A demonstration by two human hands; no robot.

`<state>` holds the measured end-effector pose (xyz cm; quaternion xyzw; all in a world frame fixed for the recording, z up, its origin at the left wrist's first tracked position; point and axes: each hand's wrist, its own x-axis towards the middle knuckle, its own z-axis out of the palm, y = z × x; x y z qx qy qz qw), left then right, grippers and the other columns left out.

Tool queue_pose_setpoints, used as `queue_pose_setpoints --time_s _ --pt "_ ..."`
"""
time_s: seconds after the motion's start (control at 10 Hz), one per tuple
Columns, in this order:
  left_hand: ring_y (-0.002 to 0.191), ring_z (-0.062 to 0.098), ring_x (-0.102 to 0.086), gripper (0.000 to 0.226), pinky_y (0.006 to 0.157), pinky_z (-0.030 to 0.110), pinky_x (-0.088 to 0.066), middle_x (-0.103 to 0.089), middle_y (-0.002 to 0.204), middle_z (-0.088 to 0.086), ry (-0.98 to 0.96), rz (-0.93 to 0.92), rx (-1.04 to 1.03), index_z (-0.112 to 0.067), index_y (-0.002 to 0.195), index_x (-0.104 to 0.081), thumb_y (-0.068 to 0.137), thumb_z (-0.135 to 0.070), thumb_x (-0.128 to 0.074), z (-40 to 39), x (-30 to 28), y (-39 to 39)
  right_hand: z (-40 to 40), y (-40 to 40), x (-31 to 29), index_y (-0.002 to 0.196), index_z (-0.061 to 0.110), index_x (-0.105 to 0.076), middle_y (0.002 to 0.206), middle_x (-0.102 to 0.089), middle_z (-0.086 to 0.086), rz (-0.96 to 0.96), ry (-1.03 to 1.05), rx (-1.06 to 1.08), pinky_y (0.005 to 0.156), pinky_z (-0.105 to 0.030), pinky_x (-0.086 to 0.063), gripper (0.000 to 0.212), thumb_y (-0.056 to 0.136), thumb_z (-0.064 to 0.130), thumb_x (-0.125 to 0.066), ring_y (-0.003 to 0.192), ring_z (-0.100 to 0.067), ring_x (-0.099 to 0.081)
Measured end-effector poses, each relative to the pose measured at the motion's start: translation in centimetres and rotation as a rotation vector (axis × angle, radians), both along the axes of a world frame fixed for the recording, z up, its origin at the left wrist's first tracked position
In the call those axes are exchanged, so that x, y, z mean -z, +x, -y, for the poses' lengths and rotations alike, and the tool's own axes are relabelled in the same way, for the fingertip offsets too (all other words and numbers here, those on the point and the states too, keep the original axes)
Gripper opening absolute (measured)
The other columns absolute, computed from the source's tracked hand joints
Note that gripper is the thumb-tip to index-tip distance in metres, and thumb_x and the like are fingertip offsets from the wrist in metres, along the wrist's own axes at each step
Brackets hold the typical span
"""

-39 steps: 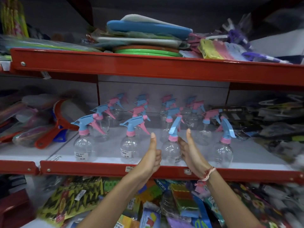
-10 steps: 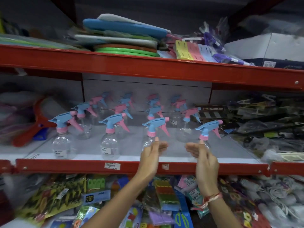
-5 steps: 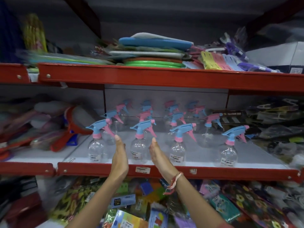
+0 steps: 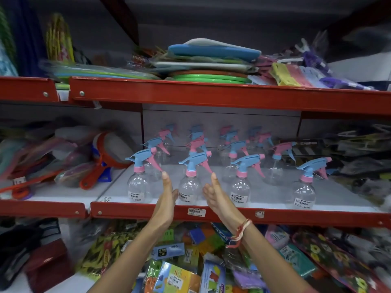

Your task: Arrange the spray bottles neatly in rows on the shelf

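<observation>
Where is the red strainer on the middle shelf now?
In the head view, the red strainer lies left of the spray bottles, handle toward the shelf edge.

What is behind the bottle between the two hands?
Behind that bottle, more spray bottles stand in a line going back to the wall. Each one partly hides the next, so the farthest are blurry and cannot be counted.

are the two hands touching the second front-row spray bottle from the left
Cannot tell. In the head view, left hand and right hand flank the bottle; fingers overlap its edges.
</observation>
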<state>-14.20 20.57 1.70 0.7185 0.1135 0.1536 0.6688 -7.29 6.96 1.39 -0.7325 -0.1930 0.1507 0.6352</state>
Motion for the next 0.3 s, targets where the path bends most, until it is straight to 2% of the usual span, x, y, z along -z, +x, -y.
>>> queue_pose_setpoints --time_s 0.1,0.2,0.3 --pt "0.139 0.024 -0.034 0.121 0.118 0.050 -0.018 -0.036 0.152 0.011 0.020 -0.004 -0.004 -0.017 0.148 -0.019 0.054 -0.092 -0.005 0.0 0.1 -0.2 0.1 -0.2 -0.1 0.148 0.011 -0.026 0.156 -0.028 -0.010 0.021 -0.038 -0.005 0.119 -0.040 -0.021 0.103 0.073 0.081 -0.020 0.142 -0.019 -0.031" --pt "0.138 0.023 -0.036 0.113 0.117 0.048 -0.022 -0.038 0.151 0.006 0.096 0.032 -0.094 -0.023 0.145 -0.028 0.059 -0.093 -0.007 0.2 0.0 -0.5 0.7 -1.3 -0.8 0.144 0.014 -0.036 0.143 -0.049 -0.016 0.187 -0.113 0.060 0.110 -0.036 -0.034 0.096 0.078 0.080 -0.020 0.126 -0.023 -0.052" --pt "0.122 0.013 -0.052 0.077 0.102 0.031 -0.038 -0.057 0.133 -0.003 0.253 0.295 -0.252 -0.022 0.132 -0.048 0.084 -0.072 -0.015 1.0 -2.0 -1.0 2.1 -2.4 -3.1 0.121 0.001 -0.060 0.055 -0.062 0.005 0.520 -0.048 0.226 0.065 -0.024 -0.045 0.086 0.085 0.072 -0.026 0.057 -0.018 -0.056"
